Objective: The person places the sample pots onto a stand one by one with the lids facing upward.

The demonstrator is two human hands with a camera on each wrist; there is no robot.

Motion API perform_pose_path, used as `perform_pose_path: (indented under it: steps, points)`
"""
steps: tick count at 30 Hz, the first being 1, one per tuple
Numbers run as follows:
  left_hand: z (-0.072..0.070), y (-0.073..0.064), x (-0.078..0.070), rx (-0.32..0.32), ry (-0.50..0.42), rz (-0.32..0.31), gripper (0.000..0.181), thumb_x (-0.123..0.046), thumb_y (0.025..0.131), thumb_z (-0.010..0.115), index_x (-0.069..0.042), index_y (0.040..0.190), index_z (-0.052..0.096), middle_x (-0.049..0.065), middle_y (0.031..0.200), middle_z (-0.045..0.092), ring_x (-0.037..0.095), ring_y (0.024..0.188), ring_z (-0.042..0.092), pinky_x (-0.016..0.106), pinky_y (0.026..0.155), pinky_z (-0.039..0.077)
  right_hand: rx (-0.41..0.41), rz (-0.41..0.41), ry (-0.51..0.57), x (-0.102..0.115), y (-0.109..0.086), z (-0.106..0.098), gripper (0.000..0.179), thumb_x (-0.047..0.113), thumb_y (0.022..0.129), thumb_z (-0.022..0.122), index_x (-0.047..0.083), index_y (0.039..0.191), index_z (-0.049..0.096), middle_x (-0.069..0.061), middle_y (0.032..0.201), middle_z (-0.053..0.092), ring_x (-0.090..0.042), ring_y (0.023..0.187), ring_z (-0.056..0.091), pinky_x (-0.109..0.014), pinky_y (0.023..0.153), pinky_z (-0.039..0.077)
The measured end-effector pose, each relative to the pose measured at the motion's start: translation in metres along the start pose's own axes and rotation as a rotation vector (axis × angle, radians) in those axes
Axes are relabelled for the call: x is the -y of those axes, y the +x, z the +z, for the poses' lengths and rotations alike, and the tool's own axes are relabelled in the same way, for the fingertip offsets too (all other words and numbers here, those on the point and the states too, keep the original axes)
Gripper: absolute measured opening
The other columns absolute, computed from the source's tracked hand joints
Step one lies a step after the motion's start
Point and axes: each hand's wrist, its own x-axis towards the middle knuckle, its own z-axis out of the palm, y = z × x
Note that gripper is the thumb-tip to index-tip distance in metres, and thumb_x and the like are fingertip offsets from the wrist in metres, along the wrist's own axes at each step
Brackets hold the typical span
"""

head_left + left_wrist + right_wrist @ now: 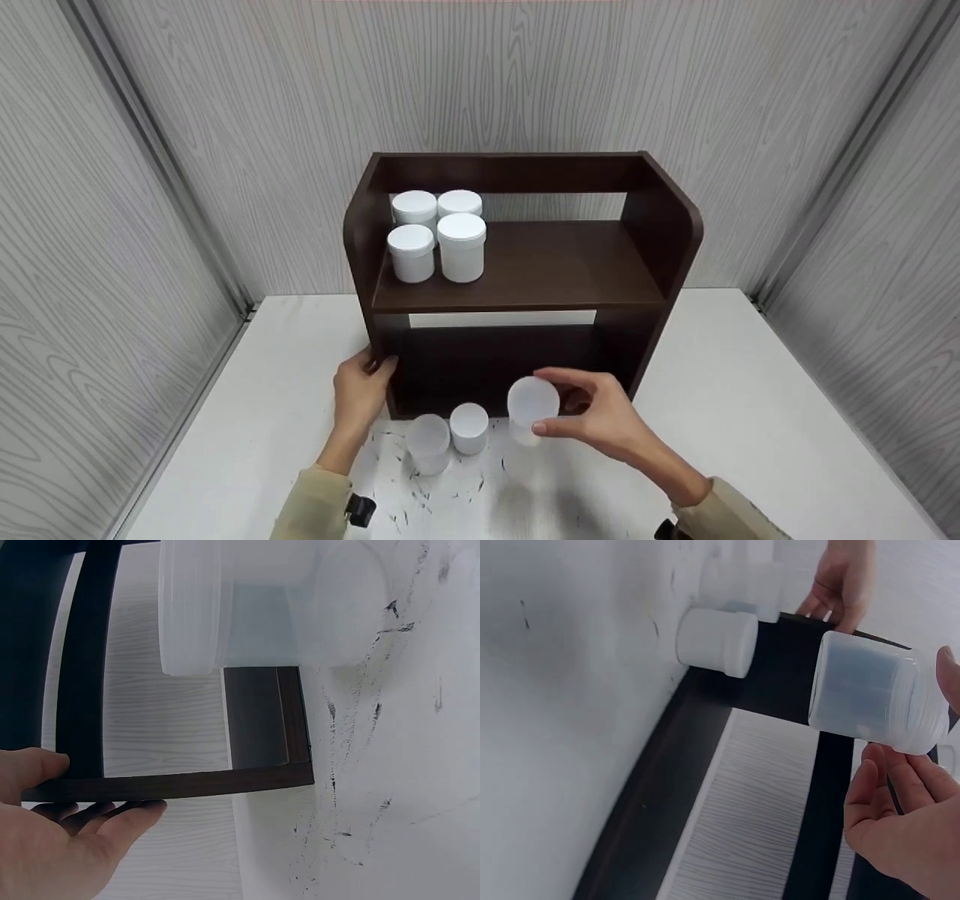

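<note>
A translucent lidded jar (533, 405) is pinched between the thumb and fingers of my right hand (604, 420), raised off the table in front of the shelf's lower opening. My left hand (361, 391) grips the left side panel of the dark brown two-tier shelf (517, 306), thumb on the inner face and fingers outside, as the left wrist view shows. Below the shelf's front edge stand another translucent jar (429, 445) and a small white jar (470, 429), side by side. In the right wrist view the held jar (859, 686) lies sideways across the picture.
Several white lidded jars (462, 251) stand grouped at the left of the upper tier. The white table (247, 420) carries dark scuff marks near the front jars. Grey wood-grain panels (510, 82) enclose the back and both sides.
</note>
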Motion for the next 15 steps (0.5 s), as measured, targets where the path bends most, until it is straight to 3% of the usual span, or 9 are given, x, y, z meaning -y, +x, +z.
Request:
perform_pose_path:
  steps: [15]
  points:
    - [-0.001,-0.001,0.001,0.003,0.001,-0.003,0.047,-0.013,0.102,0.065,0.014,0.140,0.057,0.032,0.137,0.062,0.044,0.127,0.062,0.051,0.103,0.054,-0.069,-0.017,-0.012,0.053,0.032,-0.031,0.061,0.014,0.072,0.098,0.007,0.128,0.076,-0.008,0.109,0.075,-0.027,0.085,0.069,-0.031,0.075,0.059]
